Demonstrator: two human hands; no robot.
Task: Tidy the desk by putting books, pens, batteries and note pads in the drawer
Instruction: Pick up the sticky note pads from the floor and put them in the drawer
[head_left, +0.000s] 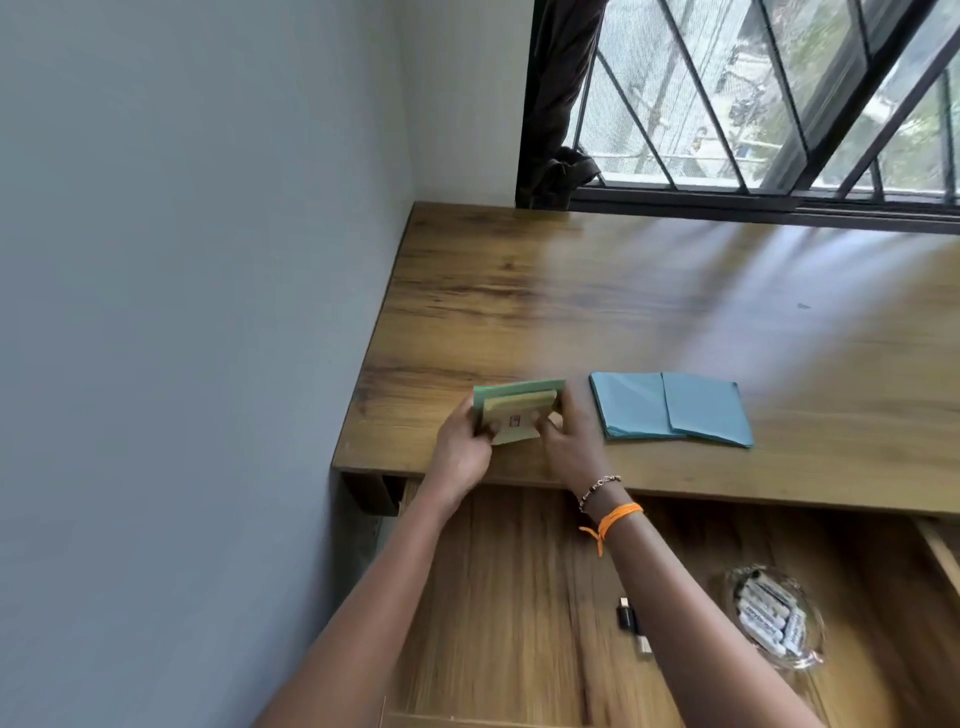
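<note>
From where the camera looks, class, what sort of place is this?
Probably a home study corner: a wooden desk under a barred window, blue note pads, and an open drawer holding batteries.

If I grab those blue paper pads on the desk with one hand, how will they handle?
The two blue square note pads look thin and flat, so probably light and a bit floppy. They overlap loosely on the smooth wooden desk, so the top one may slide off; loose sheets could fan.

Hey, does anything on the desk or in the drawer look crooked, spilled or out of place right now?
Nothing is spilled or damaged. The two blue square note pads on the wooden desk overlap unevenly, one skewed across the other. A small black adapter lies loose in the open wooden drawer.
</note>
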